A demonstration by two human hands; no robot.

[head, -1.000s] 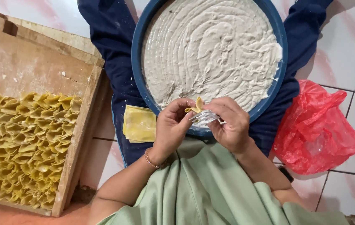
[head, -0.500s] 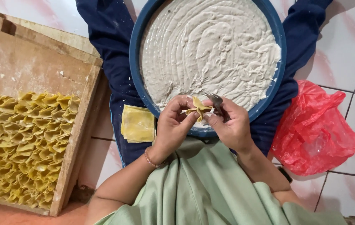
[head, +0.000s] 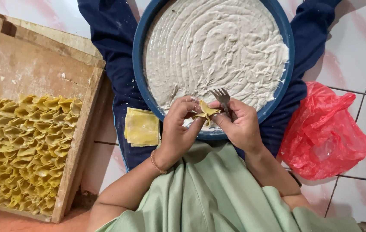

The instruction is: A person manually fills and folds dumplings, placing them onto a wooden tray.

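Raised since earlier, fork [head: 222, 99] stays gripped by right hand [head: 239, 124]; left hand [head: 182, 129] pinches dumpling [head: 205, 112] at basin rim [head: 217, 135].

Your fingers cover most of the small folded yellow dough wrapper [head: 205, 112], so you can't tell how it is pinched. The thin metal fork [head: 222, 99] shows only its tines; its handle probably runs hidden inside your right hand [head: 239, 126]. The top edge cuts off the round blue basin of grey paste [head: 215, 56], and the left edge crops the wooden tray of folded yellow dumplings [head: 79, 141].
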